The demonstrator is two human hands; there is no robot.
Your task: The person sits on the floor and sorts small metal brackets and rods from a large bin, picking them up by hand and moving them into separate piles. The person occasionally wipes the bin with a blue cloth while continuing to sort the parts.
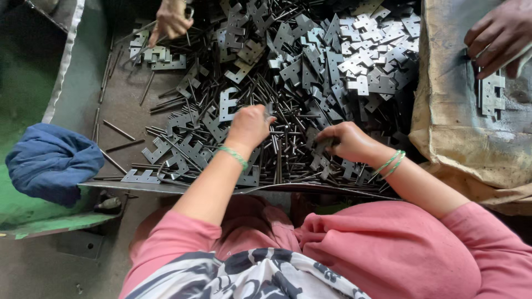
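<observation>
Pink sleeves lay nearest, ahead of them the heap of hinge plates and pins. The left hand pinched a pin; the right hand closed on a plate. Stiff, light, likely sharp-edged; best held by flat faces.

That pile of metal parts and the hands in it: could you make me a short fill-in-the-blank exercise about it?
1. The left hand and right hand both rest in a pile of flat metal plates and thin ____.
2. Both wrists wear ____ bangles.
3. A crumpled ____ cloth lies left of the tray.

Missing: rods; green; blue
</observation>
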